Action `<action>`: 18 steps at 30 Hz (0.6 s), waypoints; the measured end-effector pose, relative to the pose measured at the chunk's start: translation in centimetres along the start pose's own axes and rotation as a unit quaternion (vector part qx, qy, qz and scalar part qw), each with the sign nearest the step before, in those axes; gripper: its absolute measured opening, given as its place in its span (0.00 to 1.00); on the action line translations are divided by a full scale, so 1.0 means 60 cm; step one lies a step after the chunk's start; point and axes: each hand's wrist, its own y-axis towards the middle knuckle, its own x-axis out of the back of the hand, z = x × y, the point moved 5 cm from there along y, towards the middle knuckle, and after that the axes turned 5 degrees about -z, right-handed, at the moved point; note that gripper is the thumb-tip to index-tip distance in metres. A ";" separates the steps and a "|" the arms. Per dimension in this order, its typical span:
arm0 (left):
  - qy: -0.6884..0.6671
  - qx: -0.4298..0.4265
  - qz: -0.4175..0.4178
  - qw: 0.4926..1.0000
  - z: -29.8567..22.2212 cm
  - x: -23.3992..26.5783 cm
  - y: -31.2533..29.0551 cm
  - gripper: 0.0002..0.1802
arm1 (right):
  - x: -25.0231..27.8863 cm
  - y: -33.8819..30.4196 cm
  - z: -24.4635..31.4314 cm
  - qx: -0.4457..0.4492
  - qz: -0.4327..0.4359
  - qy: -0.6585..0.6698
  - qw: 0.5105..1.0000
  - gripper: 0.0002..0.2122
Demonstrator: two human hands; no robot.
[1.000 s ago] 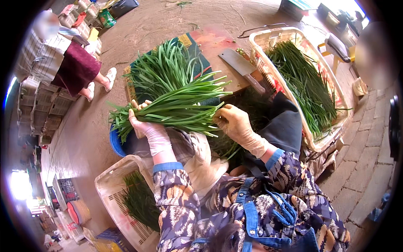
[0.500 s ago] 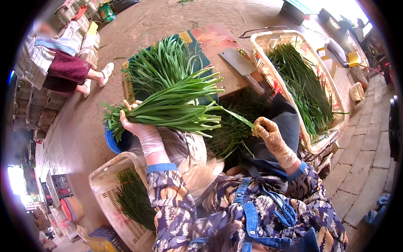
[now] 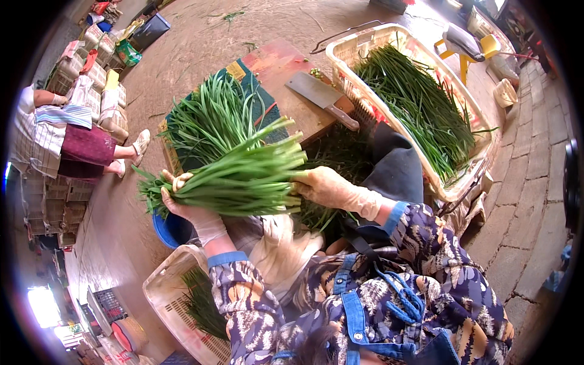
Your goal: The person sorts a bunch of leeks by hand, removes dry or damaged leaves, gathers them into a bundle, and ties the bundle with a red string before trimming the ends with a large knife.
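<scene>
My gloved left hand (image 3: 193, 207) is closed around the leafy end of a thick bunch of garlic chives (image 3: 240, 176), held up in front of me with the pale stem ends pointing right. At those stem ends, the fingers of my gloved right hand (image 3: 331, 187) are pinched together on the stems; the exact fingertips are partly hidden, and the bunch is blurred by motion. Just beyond it, a heap of loose chives (image 3: 207, 118) lies on a dark green mat (image 3: 267, 108). Loose dark green leaves (image 3: 328, 149) lie below, near my lap.
A cleaver (image 3: 315, 90) rests on the reddish board (image 3: 277, 58). To the right stands a plastic basket (image 3: 340, 58) full of chives; another basket (image 3: 164, 286) with chives is at lower left. A blue bucket (image 3: 167, 230) sits under my left hand. Another person (image 3: 88, 143) stands at far left.
My right hand has moved left from a single leaf held away from the bunch to the bunch's stem ends. The view has shifted, and the left hand keeps its grip.
</scene>
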 end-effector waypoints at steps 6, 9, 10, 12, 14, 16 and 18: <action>-0.057 0.020 0.067 0.996 0.000 -0.060 -0.032 0.23 | 0.061 -0.087 -0.143 -0.181 -0.055 0.104 0.976 0.08; -0.065 0.061 0.120 0.989 0.002 -0.102 -0.046 0.25 | 0.113 -0.089 -0.125 -0.218 -0.053 0.076 0.972 0.11; -0.038 0.068 0.154 0.985 -0.010 -0.114 -0.041 0.27 | 0.125 -0.079 -0.111 -0.224 -0.069 0.120 0.965 0.11; -0.001 0.070 0.179 0.981 -0.010 -0.129 -0.039 0.28 | 0.149 -0.056 -0.085 -0.212 -0.082 0.234 0.945 0.12; 0.040 0.090 0.210 0.973 0.002 -0.162 -0.034 0.29 | 0.161 -0.033 -0.043 -0.050 -0.112 0.185 0.975 0.11; 0.049 0.103 0.217 0.970 0.030 -0.192 -0.033 0.30 | 0.170 -0.013 0.016 0.102 -0.131 0.078 0.983 0.14; 0.048 0.102 0.198 0.974 0.060 -0.223 -0.033 0.30 | 0.161 -0.004 0.077 0.212 -0.121 -0.074 0.967 0.18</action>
